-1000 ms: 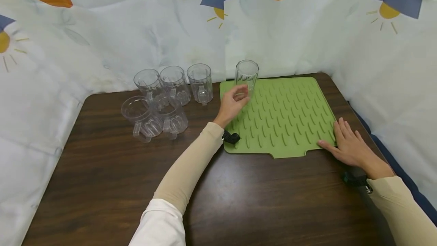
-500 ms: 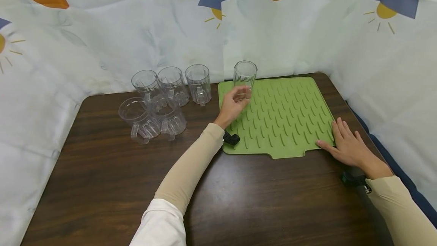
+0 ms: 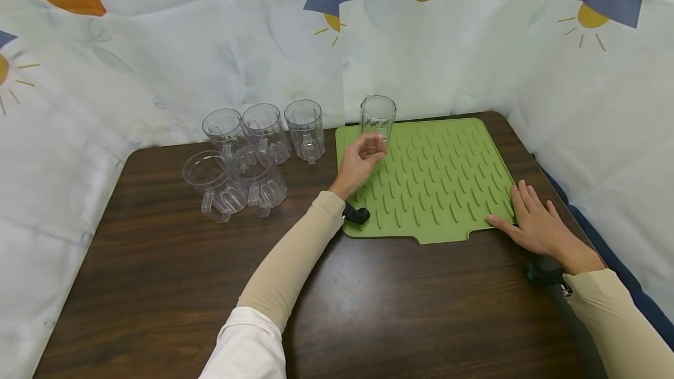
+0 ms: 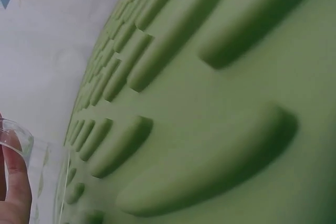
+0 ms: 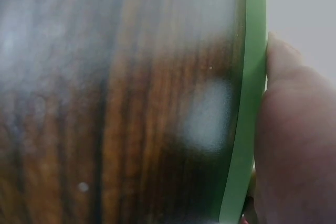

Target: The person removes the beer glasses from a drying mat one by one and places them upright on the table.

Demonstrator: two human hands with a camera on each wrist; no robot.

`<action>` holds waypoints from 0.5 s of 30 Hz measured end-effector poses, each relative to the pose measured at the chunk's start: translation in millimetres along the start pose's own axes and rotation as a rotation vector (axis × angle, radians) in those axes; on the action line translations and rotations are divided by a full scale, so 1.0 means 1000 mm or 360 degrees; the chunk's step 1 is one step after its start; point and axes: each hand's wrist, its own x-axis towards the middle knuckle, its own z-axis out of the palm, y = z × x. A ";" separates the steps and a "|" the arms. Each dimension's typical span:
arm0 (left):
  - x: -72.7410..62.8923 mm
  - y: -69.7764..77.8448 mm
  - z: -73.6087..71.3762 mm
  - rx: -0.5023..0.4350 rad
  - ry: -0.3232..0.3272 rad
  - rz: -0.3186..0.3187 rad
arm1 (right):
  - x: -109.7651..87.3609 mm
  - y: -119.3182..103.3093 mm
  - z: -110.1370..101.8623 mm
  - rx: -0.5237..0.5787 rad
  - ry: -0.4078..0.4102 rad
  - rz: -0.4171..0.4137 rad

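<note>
A clear mug [image 3: 377,113] stands upright at the back left corner of the green ridged mat [image 3: 439,183]. My left hand [image 3: 357,164] holds it low on its near side, with fingers curled. In the left wrist view, fingers [image 4: 18,182] show at the lower left, by a clear curved part of the mug that looks like its handle. My right hand [image 3: 542,226] lies with straight fingers at the mat's near right corner, and its thumb touches the mat's edge. The right wrist view shows the thumb [image 5: 296,129] along the green edge.
To the mat's left stand several more clear mugs: a back row with a mug [image 3: 305,127] at its right end, and a front pair including one mug [image 3: 207,171]. All are on the dark wooden table [image 3: 368,309]. A white patterned curtain [image 3: 184,34] hangs behind.
The mug and both hands keep nearly the same places. Only a slight shift of the whole head view to the left shows.
</note>
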 end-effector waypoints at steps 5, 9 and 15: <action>-0.003 0.005 0.000 -0.0048 0.0039 -0.0024 | -0.001 -0.002 -0.002 -0.0001 -0.0001 -0.0002; -0.006 0.010 0.000 -0.0091 0.0075 -0.0035 | -0.001 -0.002 -0.003 0.0000 -0.0016 -0.0003; -0.011 0.014 0.002 -0.0207 0.0120 -0.0075 | -0.001 -0.002 -0.003 -0.0004 -0.0025 -0.0001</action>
